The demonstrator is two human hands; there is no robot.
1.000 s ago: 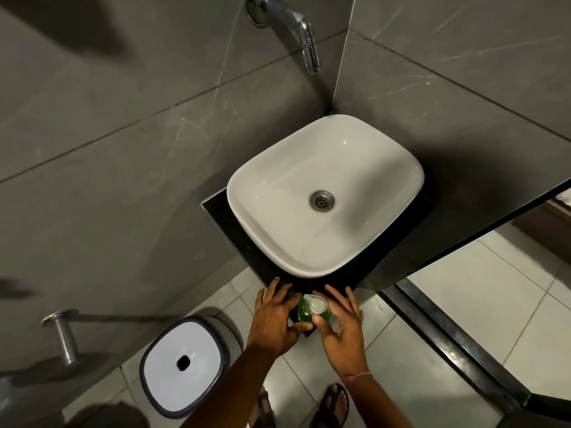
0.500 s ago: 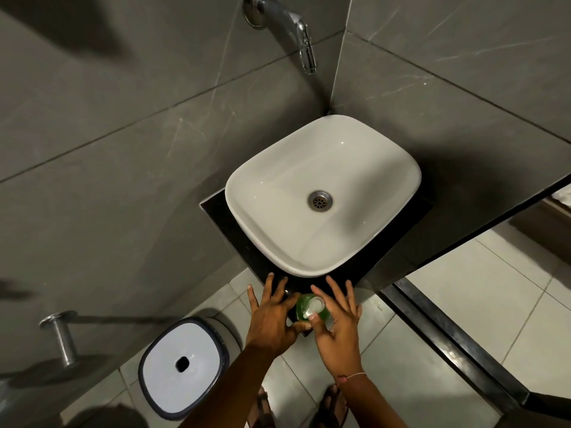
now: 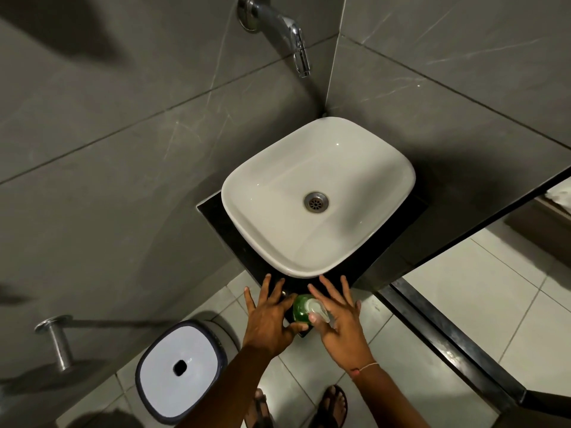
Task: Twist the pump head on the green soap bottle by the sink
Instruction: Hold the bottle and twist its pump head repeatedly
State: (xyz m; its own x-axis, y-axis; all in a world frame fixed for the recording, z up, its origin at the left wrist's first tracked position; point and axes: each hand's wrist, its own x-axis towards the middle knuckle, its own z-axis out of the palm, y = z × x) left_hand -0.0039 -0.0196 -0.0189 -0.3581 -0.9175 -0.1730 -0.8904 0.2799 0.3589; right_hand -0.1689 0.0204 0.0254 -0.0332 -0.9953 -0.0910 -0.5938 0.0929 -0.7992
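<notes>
The green soap bottle (image 3: 299,309) stands on the front corner of the black counter (image 3: 230,233), just in front of the white basin (image 3: 268,193). Its pale pump head (image 3: 318,311) points toward my right palm. My left hand (image 3: 268,318) brackets the bottle's body between thumb and forefinger, its other fingers spread. My right hand (image 3: 341,322) pinches the pump head between thumb and forefinger, the remaining fingers splayed upward. The lower part of the bottle is hidden by my hands.
A chrome tap (image 3: 296,38) juts from the grey tiled wall above the basin. A white-lidded bin (image 3: 180,367) stands on the floor at left, near a metal wall peg (image 3: 57,341). A black threshold (image 3: 448,338) runs at right. My sandalled feet (image 3: 332,406) are below.
Both hands have opened their outer fingers wider. My right hand has turned around the pump head, whose nozzle now points toward my right palm. The bottle stays in place.
</notes>
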